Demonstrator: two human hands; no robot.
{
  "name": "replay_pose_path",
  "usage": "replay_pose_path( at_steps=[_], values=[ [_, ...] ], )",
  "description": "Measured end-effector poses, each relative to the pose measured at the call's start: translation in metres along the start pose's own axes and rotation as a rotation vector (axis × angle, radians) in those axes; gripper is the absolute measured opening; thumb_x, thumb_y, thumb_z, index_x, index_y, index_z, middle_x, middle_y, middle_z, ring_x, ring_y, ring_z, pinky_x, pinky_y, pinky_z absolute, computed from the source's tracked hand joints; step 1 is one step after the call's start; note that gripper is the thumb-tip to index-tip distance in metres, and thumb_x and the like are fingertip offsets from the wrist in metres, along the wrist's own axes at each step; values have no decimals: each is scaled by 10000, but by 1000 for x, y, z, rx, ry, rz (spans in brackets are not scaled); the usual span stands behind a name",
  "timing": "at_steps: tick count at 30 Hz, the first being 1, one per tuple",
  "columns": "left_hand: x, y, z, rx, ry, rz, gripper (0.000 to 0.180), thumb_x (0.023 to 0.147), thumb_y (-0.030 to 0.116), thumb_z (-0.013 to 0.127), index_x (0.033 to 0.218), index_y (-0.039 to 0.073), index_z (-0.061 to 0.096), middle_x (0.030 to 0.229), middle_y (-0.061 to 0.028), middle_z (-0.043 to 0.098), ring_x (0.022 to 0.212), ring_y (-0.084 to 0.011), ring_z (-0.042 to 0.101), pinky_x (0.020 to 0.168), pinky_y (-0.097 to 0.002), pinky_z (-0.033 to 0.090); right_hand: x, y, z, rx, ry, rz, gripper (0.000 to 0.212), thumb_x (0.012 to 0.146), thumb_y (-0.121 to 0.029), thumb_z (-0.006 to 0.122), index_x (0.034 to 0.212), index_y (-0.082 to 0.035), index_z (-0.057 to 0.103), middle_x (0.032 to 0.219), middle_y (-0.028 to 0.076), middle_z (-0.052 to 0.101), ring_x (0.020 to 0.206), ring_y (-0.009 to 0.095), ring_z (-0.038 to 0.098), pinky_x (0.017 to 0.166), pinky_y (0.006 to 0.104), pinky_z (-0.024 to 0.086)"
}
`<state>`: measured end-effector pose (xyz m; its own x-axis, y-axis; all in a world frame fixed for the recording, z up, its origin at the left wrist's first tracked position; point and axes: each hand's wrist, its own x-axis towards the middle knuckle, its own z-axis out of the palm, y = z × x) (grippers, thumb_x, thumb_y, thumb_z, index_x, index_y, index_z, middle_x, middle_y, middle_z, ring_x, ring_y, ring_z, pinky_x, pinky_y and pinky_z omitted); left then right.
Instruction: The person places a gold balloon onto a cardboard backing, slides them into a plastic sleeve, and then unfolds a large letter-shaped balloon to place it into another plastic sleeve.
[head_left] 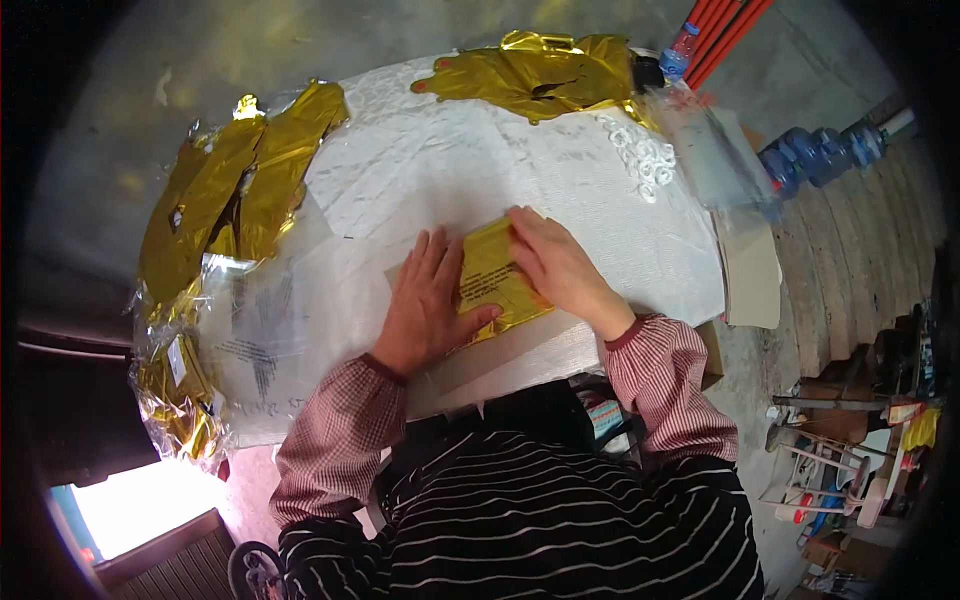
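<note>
A flat, folded gold foil packet [492, 262] with dark printing lies on a brown cardboard sheet [470, 366] near the table's front edge. My left hand [422, 305] lies flat over its left side, fingers stretched forward and thumb across the lower part. Along the packet's right side rests my right hand [566, 268], its fingers laid on the far right corner. Part of the packet is hidden beneath both hands. Whether it is inside a clear bag I cannot tell.
Gold foil pieces [235, 185] lie at the table's left, another gold foil sheet [540, 80] at the far side. Clear plastic bags [255, 345] spread at left. Small white rings [645, 160] are piled far right, near a water bottle [680, 52] and more clear bags [708, 150].
</note>
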<state>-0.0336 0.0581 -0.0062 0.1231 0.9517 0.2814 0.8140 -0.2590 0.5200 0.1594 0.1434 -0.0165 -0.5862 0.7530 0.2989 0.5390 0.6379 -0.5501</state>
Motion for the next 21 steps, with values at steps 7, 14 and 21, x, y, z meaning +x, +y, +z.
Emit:
replay_pose_path(
  at_steps=[7,14,21],
  values=[
    [-4,3,3,189,-168,39,921,656,600,640,1324,32,355,1413,-179,255,1314,-397,194,1036,-524,204,1,-2,2,-363,-215,-67,592,888,-396,449,1360,-64,316,1422,125,285,1334,259,223,1076,412,172],
    [-7,-2,-6,248,-213,97,880,651,613,632,1325,101,391,1411,-163,276,1317,-374,207,1032,-533,202,-12,-11,12,-342,-147,-19,598,884,-408,451,1359,-68,319,1421,121,290,1329,257,237,1072,420,175],
    [-11,9,-12,13,-260,233,556,751,331,665,1242,129,498,1344,-146,400,1285,-360,303,1023,-521,244,-8,-7,6,94,52,200,453,903,-283,475,1297,-70,409,1299,141,448,1193,248,436,976,368,333]
  ],
)
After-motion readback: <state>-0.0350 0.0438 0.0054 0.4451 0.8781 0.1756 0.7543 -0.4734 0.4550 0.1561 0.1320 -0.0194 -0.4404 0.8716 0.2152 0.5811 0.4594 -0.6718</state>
